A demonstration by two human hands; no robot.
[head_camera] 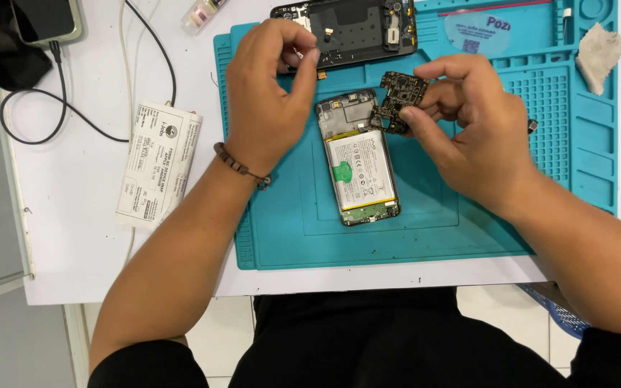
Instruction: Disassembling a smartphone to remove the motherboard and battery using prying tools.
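My right hand [468, 129] holds a small dark circuit board [400, 97] between thumb and fingers, just above the top of an opened phone body [359, 162]. The phone lies on a teal work mat [425, 230], its white battery with a green tab facing up. My left hand [267, 93] hovers to the left of the phone's top end, thumb and forefinger pinched together; whether anything tiny sits between them I cannot tell. A beaded bracelet circles my left wrist. A dark phone back cover [353, 29] lies at the mat's far edge, just beyond my left fingertips.
A white box-shaped power unit [158, 164] with black cables lies left of the mat on the white table. A grey cloth [598, 54] rests at the mat's right compartments. A phone on a dark object [44, 20] sits at the far left corner. A small bottle [199, 13] lies at the far edge.
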